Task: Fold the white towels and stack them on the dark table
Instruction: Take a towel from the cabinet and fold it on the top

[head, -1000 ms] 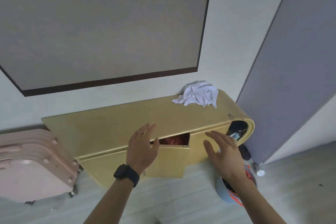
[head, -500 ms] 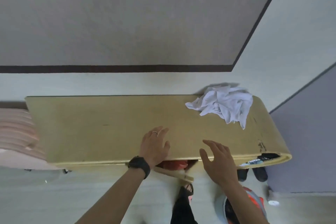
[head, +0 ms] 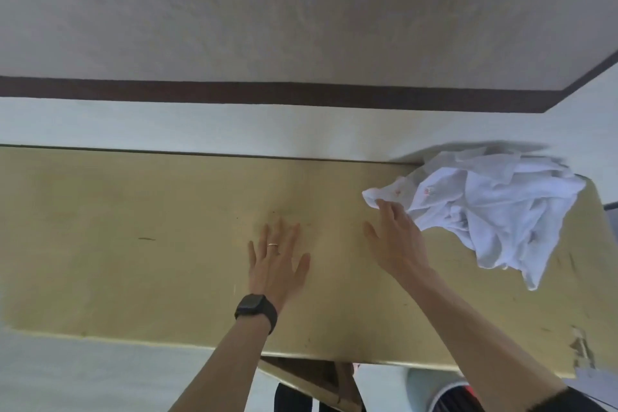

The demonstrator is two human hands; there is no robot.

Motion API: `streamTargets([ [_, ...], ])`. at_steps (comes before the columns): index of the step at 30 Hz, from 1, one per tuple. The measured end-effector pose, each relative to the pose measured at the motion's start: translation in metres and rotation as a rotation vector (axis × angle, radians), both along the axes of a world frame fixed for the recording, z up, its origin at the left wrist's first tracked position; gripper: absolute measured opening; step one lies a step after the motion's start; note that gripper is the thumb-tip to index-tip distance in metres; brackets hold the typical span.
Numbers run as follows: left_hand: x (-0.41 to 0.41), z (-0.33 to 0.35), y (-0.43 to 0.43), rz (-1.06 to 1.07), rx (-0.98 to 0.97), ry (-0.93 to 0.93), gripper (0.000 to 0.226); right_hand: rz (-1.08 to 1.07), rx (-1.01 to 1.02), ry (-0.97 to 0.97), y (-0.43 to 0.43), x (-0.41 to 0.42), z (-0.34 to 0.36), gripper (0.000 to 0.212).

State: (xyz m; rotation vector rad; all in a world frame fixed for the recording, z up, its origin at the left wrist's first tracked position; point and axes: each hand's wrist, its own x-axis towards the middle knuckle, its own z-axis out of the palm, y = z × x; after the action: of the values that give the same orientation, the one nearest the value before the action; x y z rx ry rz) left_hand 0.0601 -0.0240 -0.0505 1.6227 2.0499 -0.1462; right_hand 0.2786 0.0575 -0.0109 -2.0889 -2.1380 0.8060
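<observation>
A crumpled heap of white towels (head: 495,207) lies at the right end of a yellowish cabinet top (head: 133,237), against the wall. My right hand (head: 394,237) reaches over the top with fingers spread, its fingertips touching the heap's near-left corner; it grips nothing. My left hand (head: 276,264), with a ring and a black watch on the wrist, hovers flat and open over the middle of the top. No dark table is in view.
A cabinet door (head: 314,381) hangs ajar under the front edge. A round bin (head: 441,391) stands on the floor at lower right. A dark-framed panel (head: 301,10) covers the wall above the cabinet.
The view has come closer and now looks down on the cabinet top. Both hands moved from the front edge forward over the top; my right hand reached the towel heap's corner.
</observation>
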Motion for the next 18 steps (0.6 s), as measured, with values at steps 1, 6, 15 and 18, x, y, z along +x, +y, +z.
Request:
streamTargets([
  [1, -0.002, -0.013, 0.002, 0.001, 0.014, 0.015, 0.066, -0.001, 0.022, -0.043, 0.010, -0.004, -0.012, 0.047],
  [6, -0.009, -0.040, 0.001, -0.056, 0.124, 0.086, 0.064, -0.023, 0.176, -0.307, 0.035, -0.020, -0.050, 0.038],
  [15, -0.016, -0.023, 0.005, -0.074, -0.091, -0.004, 0.065, -0.432, 0.175, 0.155, 0.045, -0.011, 0.013, 0.018],
  [18, -0.017, 0.000, 0.016, -0.097, -0.227, -0.023, 0.068, -0.623, 0.321, 0.379, 0.034, 0.005, 0.084, 0.008],
])
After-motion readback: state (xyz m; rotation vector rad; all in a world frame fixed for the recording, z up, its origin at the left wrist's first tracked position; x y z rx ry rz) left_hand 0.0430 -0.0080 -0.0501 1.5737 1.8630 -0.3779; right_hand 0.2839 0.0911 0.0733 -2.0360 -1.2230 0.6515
